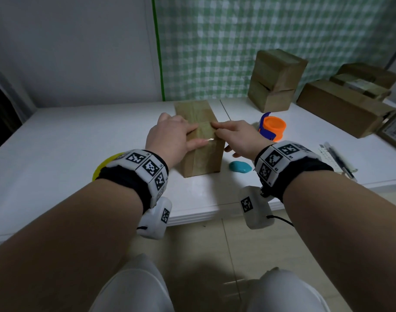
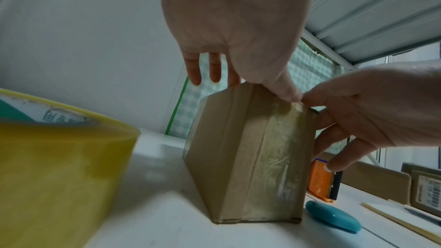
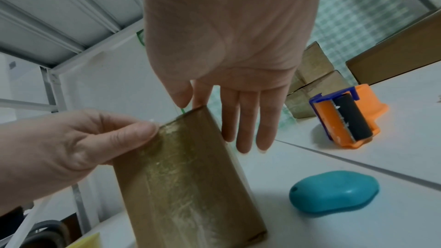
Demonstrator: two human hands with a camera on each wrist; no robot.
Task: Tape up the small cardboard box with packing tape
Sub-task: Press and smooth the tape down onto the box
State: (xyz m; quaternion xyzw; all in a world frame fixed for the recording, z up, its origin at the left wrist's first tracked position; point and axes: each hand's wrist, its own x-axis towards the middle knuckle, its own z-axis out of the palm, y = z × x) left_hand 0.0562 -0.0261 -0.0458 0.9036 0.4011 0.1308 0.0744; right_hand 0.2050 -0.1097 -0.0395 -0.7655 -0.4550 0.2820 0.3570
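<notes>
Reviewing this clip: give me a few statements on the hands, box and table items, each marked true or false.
1. The small cardboard box stands on the white table. True.
2. The left hand holds the yellow tape roll. False: the roll sits on the table; the hand rests on the box.
3. The right hand touches the box top. True.
4. The orange tape dispenser sits on the box. False: it stands on the table, right of it.

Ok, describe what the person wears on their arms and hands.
Both forearms are bare, no sleeves. The left hand and right hand are ungloved. Each wrist carries a black strap ringed with white blocks printed with black square markers, and a white camera box with a thin black cable.
</notes>
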